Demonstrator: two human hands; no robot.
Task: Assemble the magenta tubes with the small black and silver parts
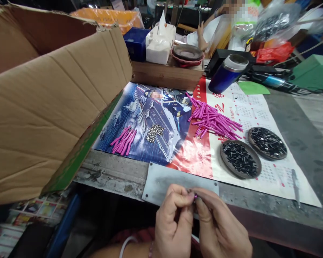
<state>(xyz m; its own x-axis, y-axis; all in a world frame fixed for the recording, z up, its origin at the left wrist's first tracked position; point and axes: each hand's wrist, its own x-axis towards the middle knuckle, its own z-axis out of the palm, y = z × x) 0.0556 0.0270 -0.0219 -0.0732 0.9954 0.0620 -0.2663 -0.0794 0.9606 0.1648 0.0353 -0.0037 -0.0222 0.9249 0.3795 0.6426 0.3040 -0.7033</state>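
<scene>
Thumbs and forefingers of left hand [174,215] and right hand [220,222] clamped together on a small purple piece [195,196], right where the two pinches meet, by the near side of a grey plate [174,179]. Mostly hidden by the fingers, so cannot tell its full shape, nor the presence of a second part in the grip. For good work at this scale, brace both hands against each other, hold firm with one pinch and make the fine adjustment with the other, pressing straight and lightly rather than twisting. Best to tilt the piece into view before pressing hard, and to work over the plate in case of a slip. Beyond right hand and to its right, a near dish [226,168] and a far dish [254,147], both filled with short dark pieces [239,159]; mind the rims when reaching. Farther ahead of right hand, a loose heap of pink strips [215,120]. Ahead of left hand and to its left, a patch of shiny beads [154,133], then a smaller pink bunch [131,141]. Well left of left hand, a cardboard box [56,104].
</scene>
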